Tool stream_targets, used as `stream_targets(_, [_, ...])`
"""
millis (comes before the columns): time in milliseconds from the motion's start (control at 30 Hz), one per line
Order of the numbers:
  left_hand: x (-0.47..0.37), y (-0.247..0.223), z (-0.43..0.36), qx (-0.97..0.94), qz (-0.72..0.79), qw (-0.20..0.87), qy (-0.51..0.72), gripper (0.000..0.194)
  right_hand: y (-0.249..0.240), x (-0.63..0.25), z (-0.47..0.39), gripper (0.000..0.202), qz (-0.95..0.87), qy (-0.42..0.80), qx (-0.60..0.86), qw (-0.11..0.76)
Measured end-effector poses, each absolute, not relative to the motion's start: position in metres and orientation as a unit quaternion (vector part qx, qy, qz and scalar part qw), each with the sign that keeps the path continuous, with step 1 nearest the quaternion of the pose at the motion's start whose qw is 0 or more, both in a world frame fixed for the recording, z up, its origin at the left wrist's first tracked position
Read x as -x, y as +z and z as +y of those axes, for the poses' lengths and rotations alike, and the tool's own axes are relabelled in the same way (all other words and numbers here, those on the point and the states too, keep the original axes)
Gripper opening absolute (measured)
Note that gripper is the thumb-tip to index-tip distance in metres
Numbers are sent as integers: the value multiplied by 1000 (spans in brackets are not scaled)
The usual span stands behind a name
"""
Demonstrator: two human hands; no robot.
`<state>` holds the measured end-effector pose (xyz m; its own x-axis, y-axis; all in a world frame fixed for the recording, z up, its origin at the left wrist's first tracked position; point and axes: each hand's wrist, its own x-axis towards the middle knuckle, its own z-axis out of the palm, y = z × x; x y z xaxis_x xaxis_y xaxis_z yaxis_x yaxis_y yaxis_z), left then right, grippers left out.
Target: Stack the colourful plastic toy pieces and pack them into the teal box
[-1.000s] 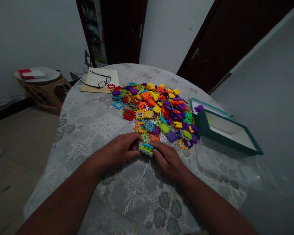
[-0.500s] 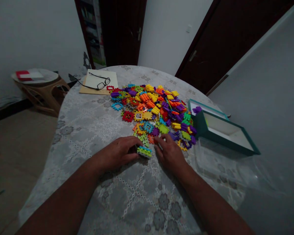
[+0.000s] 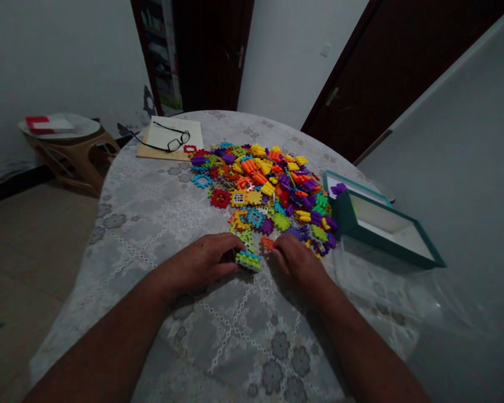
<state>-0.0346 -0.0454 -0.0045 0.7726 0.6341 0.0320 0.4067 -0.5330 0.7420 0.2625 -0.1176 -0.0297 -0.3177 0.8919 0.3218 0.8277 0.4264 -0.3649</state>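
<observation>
My left hand (image 3: 214, 257) grips a small stack of green, blue and grey interlocking pieces (image 3: 248, 261) just above the tablecloth. To its right, the closed fingers of my right hand (image 3: 292, 254) hold an orange piece (image 3: 267, 243) by its right side. A gap separates the orange piece from the stack. Beyond both hands spreads a pile of colourful plastic pieces (image 3: 262, 168), with light green ones (image 3: 246, 239) nearest the stack.
At the right stand a dark green box (image 3: 395, 226) and a clear plastic container (image 3: 373, 274). Black glasses (image 3: 174, 144) rest on a pad of paper (image 3: 193, 131) at the back left of the round table (image 3: 143, 207). A stool (image 3: 88, 131) stands further left.
My right hand has closed on the orange piece and drawn it slightly right and away from the pile. The left hand stays almost in place with the stack.
</observation>
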Motion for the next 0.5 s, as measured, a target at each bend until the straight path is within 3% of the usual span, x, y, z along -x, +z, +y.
stream_targets(133, [34, -4, -46, -859, 308, 381, 151, 23, -31, -271, -113, 26, -743, 40, 582, 328])
stream_targets(267, [34, -3, -45, -859, 311, 379, 149, 27, -27, -269, -114, 27, -676, 112, 611, 396])
stream_targets(500, [34, -4, -46, -854, 313, 388, 151, 29, -29, -244, -123, 22, -713, 206, 535, 403])
